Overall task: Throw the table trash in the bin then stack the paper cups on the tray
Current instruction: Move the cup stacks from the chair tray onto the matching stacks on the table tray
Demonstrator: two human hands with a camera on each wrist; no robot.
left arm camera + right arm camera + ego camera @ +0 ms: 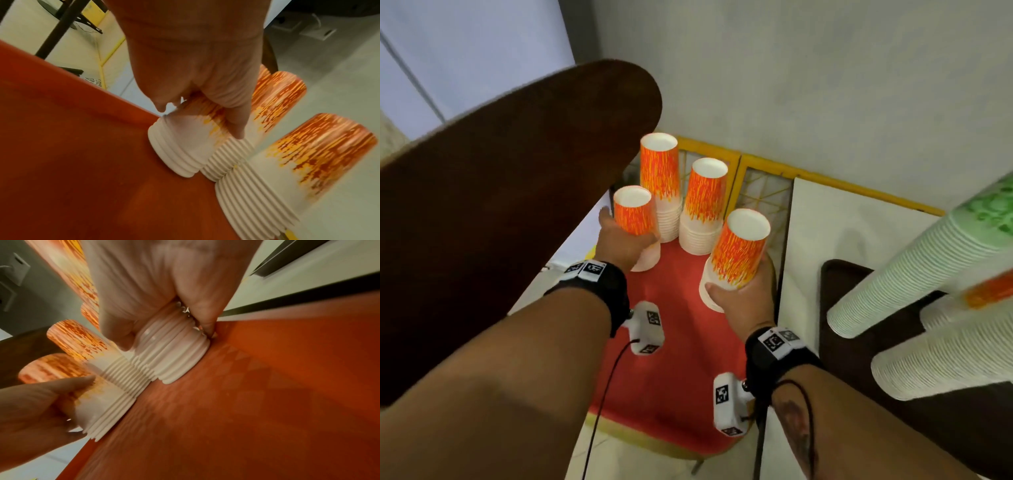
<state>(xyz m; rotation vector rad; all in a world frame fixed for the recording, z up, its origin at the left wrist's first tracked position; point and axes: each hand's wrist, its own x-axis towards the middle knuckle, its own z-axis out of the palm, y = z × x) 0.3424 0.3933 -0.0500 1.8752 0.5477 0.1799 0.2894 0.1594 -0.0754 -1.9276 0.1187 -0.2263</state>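
1. Stacks of upside-down paper cups, white at the rims and printed with orange flames, stand on the flat red tray [674, 359]: four in all, axes roughly upright.
2. Two back stacks sit at about 12 o'clock on the tray, touching each other at the rims: the taller back stack [659, 181] and the shorter back stack [703, 205].
3. Left hand [625, 241] curls thumb and fingers around the left cup stack [635, 219] at about 10 o'clock; the left wrist view shows its rims resting on the tray, touching the neighbouring stack.
4. Right hand [743, 298] wraps the right cup stack [738, 253] low down, at about 2 o'clock, tilted slightly rightwards, rims on the tray near its edge.
5. Key relation, as I judge it: each gripped stack lies directly ahead of its own hand, so combining them means lifting one straight up and lowering it over another.
6. Tall white cup towers [914, 274] lean in at 3 o'clock, off the tray.
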